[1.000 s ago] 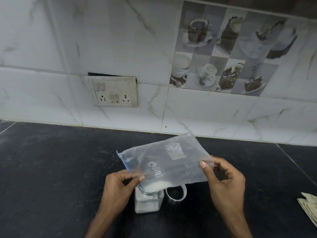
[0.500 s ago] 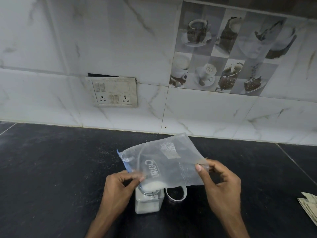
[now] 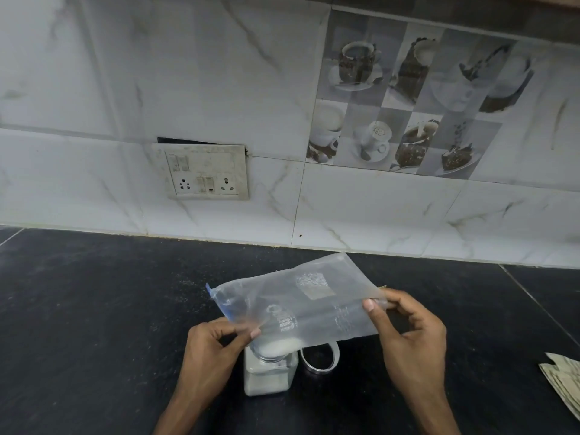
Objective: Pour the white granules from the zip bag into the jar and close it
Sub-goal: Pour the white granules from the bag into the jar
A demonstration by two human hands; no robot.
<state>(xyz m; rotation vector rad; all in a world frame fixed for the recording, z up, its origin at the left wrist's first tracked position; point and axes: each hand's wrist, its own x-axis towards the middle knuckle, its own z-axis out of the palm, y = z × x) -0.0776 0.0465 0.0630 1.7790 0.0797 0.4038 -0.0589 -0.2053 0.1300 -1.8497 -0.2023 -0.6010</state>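
Note:
A clear zip bag point(image 3: 301, 304) with a blue strip at its left edge hangs tilted over a small square glass jar point(image 3: 270, 376) on the black counter. White granules point(image 3: 277, 346) sit in the bag's lowest corner, right at the jar's mouth, and the jar is largely filled with white. My left hand point(image 3: 213, 350) pinches the bag's lower left edge beside the jar. My right hand point(image 3: 408, 334) pinches the bag's right end, held higher. The jar's round lid point(image 3: 320, 359) lies on the counter just right of the jar, partly behind the bag.
The black counter point(image 3: 94, 324) runs back to a marble-tiled wall with a switch and socket plate point(image 3: 207, 171). A folded paper or cloth point(image 3: 565, 378) lies at the right edge. Fine white specks dust the counter left of the bag.
The bag has flattened out and its right end has swung slightly lower and rightward with my right hand. My left hand and the jar stay in place.

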